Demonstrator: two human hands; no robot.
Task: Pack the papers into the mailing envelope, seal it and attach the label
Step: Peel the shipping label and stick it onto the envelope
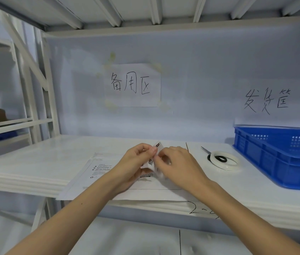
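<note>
A white mailing envelope lies flat on the white shelf, its near edge hanging over the front lip. Printed text and a "waybill here" mark show on its face. Both hands hover just above its middle. My left hand pinches a small white label with a QR code and a red mark, held upright. My right hand grips the same label's lower right side with its fingertips. Most of the label is hidden by the fingers. No loose papers show.
A roll of clear tape lies on scissors to the right of the envelope. A blue plastic crate stands at the far right. Handwritten paper signs hang on the back wall. Shelf uprights stand left.
</note>
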